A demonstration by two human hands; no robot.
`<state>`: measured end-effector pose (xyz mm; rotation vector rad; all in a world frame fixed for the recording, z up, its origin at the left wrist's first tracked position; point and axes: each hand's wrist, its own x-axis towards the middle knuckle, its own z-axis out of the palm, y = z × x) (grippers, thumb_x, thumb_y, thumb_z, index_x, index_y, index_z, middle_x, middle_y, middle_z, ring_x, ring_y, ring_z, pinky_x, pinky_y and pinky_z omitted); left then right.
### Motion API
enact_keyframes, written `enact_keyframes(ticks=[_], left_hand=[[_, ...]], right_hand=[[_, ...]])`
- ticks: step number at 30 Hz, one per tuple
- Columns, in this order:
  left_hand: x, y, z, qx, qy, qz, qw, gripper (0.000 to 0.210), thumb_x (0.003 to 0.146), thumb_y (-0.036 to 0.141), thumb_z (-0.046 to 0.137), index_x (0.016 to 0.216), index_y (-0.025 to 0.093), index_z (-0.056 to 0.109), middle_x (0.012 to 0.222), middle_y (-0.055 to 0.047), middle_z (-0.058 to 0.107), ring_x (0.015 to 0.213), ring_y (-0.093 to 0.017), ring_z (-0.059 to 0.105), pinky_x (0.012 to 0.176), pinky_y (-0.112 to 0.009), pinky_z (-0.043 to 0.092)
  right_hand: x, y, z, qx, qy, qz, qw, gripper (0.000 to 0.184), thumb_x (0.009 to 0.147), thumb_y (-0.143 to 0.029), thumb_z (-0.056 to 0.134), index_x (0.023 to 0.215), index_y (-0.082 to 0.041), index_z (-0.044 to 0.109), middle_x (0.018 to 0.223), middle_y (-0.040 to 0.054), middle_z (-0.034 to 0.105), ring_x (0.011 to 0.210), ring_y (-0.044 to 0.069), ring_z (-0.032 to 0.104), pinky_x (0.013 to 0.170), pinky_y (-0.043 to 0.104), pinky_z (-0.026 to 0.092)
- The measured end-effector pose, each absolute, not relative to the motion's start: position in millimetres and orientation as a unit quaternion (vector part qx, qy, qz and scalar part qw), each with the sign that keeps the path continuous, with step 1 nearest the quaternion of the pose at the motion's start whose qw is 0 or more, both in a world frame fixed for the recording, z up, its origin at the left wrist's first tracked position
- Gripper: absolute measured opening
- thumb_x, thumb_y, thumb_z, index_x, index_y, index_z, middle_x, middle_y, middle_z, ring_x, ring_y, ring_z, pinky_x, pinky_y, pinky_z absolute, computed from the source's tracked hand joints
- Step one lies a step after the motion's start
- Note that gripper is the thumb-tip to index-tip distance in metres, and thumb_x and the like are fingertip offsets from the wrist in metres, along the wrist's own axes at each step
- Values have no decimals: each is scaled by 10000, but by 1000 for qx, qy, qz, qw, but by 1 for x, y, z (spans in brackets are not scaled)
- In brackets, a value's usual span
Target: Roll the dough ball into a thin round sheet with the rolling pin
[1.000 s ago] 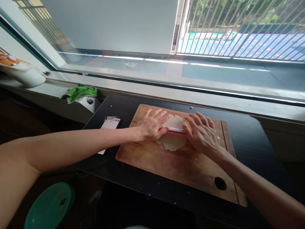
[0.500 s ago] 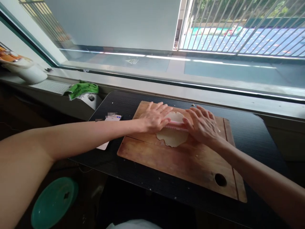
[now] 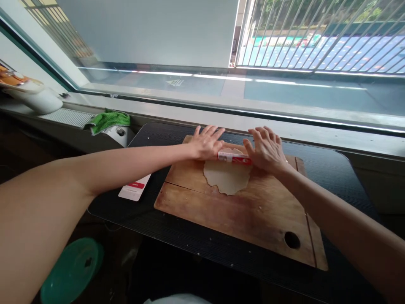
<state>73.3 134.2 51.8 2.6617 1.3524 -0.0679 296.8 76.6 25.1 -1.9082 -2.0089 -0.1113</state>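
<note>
A thin, ragged-edged sheet of dough [image 3: 227, 179] lies on a wooden cutting board [image 3: 221, 219]. Across its far part runs a red and white printed tube [image 3: 234, 158]. My left hand [image 3: 207, 142] rests palm down over the tube's left end, fingers stretched out and spread. Over the right end lies my right hand [image 3: 267, 150], also flat with its fingers apart and pointing away from me. Both palms hide the tube's ends, and neither hand's fingers wrap around it.
The board sits on a black table [image 3: 332, 181] beside a window ledge. A phone [image 3: 134, 188] lies left of the board, partly behind my left forearm. A green cloth [image 3: 109, 120] hangs at the ledge. A green basin [image 3: 71, 270] stands below, left.
Both hands have moved away from me with the tube, which has rolled toward the dough's far edge. Its printed side now shows, and more of the near dough is uncovered.
</note>
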Motion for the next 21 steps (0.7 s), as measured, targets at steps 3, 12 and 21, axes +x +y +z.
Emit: enact_keyframes(ticks=[3, 12, 21], left_hand=[[78, 145, 52, 865, 494, -27, 86, 635, 1036, 432, 212, 1617, 176, 198, 1700, -109, 182, 1571, -272, 138, 1243, -587, 134], [77, 146, 53, 882, 466, 4, 72, 639, 1029, 478, 255, 1605, 202, 246, 1693, -95, 219, 1568, -278, 147, 1244, -588, 104], [62, 110, 40, 930, 360, 42, 68, 612, 1016, 500, 324, 1571, 242, 339, 1644, -87, 353, 1532, -297, 257, 1233, -579, 165]], right_hand=[[295, 92, 31, -717, -679, -1, 161, 595, 980, -540, 309, 1430, -198, 496, 1474, 163, 507, 1424, 366, 353, 1106, 594, 335], [296, 94, 33, -706, -692, -5, 149, 557, 967, -493, 353, 1409, -202, 525, 1482, 153, 506, 1436, 357, 329, 1128, 578, 319], [294, 52, 22, -677, -716, -20, 166, 459, 983, -460, 356, 1312, -250, 597, 1397, 112, 595, 1390, 318, 395, 1111, 526, 333]])
